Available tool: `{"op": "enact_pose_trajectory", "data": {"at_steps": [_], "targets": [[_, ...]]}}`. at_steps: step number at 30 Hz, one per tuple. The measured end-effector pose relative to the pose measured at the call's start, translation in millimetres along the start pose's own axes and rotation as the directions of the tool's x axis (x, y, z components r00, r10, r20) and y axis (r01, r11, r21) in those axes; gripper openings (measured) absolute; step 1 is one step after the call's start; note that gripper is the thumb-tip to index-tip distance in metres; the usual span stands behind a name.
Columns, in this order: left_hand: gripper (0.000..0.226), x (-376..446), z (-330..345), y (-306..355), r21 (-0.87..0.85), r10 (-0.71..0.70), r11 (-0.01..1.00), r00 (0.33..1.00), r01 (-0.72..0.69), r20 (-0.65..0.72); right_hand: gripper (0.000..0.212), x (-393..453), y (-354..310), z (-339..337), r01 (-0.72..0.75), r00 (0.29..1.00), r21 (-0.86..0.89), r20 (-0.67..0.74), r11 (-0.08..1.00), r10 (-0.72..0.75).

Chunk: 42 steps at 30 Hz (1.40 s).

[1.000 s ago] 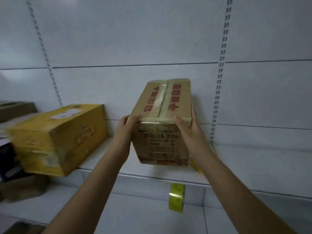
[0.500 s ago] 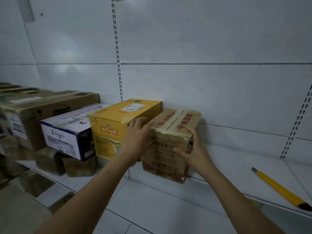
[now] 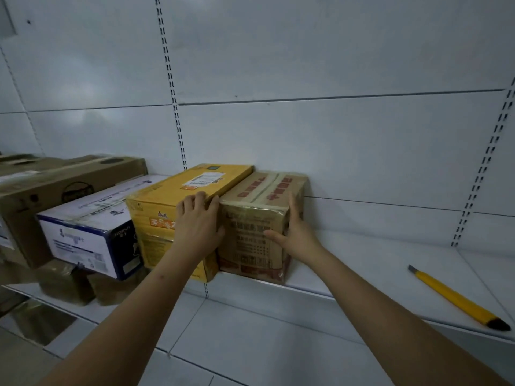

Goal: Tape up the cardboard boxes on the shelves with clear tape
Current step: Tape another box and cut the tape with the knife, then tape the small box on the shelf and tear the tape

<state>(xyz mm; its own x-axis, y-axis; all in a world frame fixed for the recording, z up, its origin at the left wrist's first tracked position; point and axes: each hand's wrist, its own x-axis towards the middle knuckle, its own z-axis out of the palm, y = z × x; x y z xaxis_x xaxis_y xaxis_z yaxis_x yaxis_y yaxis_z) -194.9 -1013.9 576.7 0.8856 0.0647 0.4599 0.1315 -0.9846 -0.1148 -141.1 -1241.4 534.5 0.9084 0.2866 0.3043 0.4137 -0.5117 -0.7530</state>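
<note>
Both hands flat — left hand, right hand — flank brown box, yellow box alongside.

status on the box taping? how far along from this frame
Done: the brown box shows clear tape over its top seam and stands on the shelf against the yellow box.
In hand: left hand at the two boxes' junction, right hand flat on the brown box's right side.
Left: can't tell whether other boxes need tape. No tape roll visible; a yellow utility knife lies on the shelf.

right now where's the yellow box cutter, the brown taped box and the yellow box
yellow box cutter (image 3: 457, 298), head view, middle of its handle
brown taped box (image 3: 252, 243), head view, its front face
yellow box (image 3: 178, 192), head view, its top face
</note>
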Motion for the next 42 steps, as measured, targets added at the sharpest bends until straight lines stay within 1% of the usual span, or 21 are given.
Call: {"op": "enact_pose_trajectory", "data": {"at_steps": [2,4,6,7,9,10,11,14,16,18,20,22,24,26,29,31,34,36,39,41,42], "targets": [[0.072,-8.7,-6.7,17.1,-0.097,-0.074,0.993,0.995,0.068,-0.062,0.128,-8.3,0.1,-10.9,-0.004,0.998,0.025,0.057,1.000,0.003],[0.060,-29.2,-13.0,46.6,-0.303,-0.097,0.953,0.963,0.017,-0.252,0.123,-25.6,8.3,-32.2,0.003,0.996,-0.029,0.092,1.000,-0.001],[0.038,-61.2,-13.0,84.7,-0.618,-0.087,0.778,0.953,-0.118,-0.291,0.101,-49.5,28.9,-61.4,-0.008,1.000,-0.146,0.008,0.989,0.010],[0.024,-78.8,-11.5,104.9,-0.776,-0.057,0.621,0.981,-0.111,-0.186,0.086,-63.7,42.9,-78.0,-0.036,0.996,-0.195,-0.084,0.980,0.020],[0.013,-108.7,-1.7,146.3,-0.954,0.056,0.279,0.990,0.111,0.132,0.058,-95.5,79.0,-110.9,-0.119,0.964,-0.270,-0.261,0.955,0.046],[0.013,-119.8,7.2,167.2,-0.953,0.112,0.163,0.955,0.253,0.273,0.051,-111.4,97.3,-125.7,-0.171,0.946,-0.308,-0.317,0.936,0.069],[0.013,-128.5,19.4,188.2,-0.923,0.155,0.114,0.911,0.369,0.383,0.050,-127.1,115.4,-139.0,-0.234,0.931,-0.341,-0.349,0.910,0.109],[0.023,-145.7,45.0,249.7,-0.804,0.257,0.128,0.763,0.581,0.593,0.061,-166.3,162.0,-169.0,-0.423,0.890,-0.475,-0.378,0.772,0.255],[0.042,-150.4,49.4,284.9,-0.729,0.310,0.161,0.667,0.665,0.677,0.067,-183.2,186.8,-179.5,-0.470,0.878,-0.587,-0.384,0.659,0.284],[0.059,-150.7,48.2,312.9,-0.676,0.339,0.163,0.603,0.719,0.723,0.059,-193.3,205.1,-183.8,-0.459,0.885,-0.638,-0.389,0.618,0.256],[0.064,-148.0,47.7,335.1,-0.658,0.358,0.129,0.585,0.742,0.728,0.040,-194.7,216.6,-183.9,-0.385,0.914,-0.679,-0.376,0.625,0.155],[0.047,-145.7,44.6,348.5,-0.631,0.351,0.046,0.579,0.775,0.736,0.029,-188.7,219.7,-182.3,-0.299,0.944,-0.707,-0.318,0.640,0.090],[0.024,-144.7,46.4,353.6,-0.627,0.324,0.034,0.585,0.778,0.744,0.028,-179.7,220.1,-180.7,-0.238,0.963,-0.703,-0.260,0.670,0.070],[0.024,-139.1,47.8,350.4,-0.599,0.360,0.045,0.547,0.799,0.756,0.030,-170.4,221.7,-178.7,-0.204,0.972,-0.691,-0.228,0.694,0.059],[0.018,-122.5,45.4,340.0,-0.385,0.502,-0.060,0.361,0.921,0.786,0.032,-161.2,223.2,-176.4,-0.173,0.978,-0.671,-0.204,0.721,0.044],[0.022,-107.1,40.0,326.4,-0.270,0.575,0.000,0.221,0.963,0.788,0.032,-159.7,225.7,-176.6,-0.172,0.977,-0.665,-0.211,0.727,0.038],[0.020,-89.7,35.4,285.2,-0.252,0.647,0.065,0.152,0.966,0.747,0.030,-160.1,227.9,-179.7,-0.155,0.978,-0.651,-0.207,0.743,0.023],[0.017,-90.3,27.4,252.6,-0.315,0.615,0.047,0.221,0.948,0.757,0.028,-161.0,221.1,-175.7,-0.131,0.972,-0.637,-0.233,0.760,-0.028],[0.021,-110.9,19.1,212.5,-0.514,0.383,-0.031,0.485,0.857,0.786,0.025,-163.5,182.3,-144.5,-0.084,0.931,-0.479,-0.351,0.874,-0.103],[0.019,-138.2,27.0,179.0,-0.611,0.196,-0.126,0.624,0.781,0.757,0.027,-165.4,145.6,-98.6,0.100,0.923,-0.382,-0.309,0.919,-0.229],[0.019,-150.8,32.2,174.1,-0.654,0.132,-0.099,0.661,0.750,0.739,0.028,-172.9,134.9,-85.8,0.182,0.916,-0.377,-0.272,0.908,-0.296]]}}
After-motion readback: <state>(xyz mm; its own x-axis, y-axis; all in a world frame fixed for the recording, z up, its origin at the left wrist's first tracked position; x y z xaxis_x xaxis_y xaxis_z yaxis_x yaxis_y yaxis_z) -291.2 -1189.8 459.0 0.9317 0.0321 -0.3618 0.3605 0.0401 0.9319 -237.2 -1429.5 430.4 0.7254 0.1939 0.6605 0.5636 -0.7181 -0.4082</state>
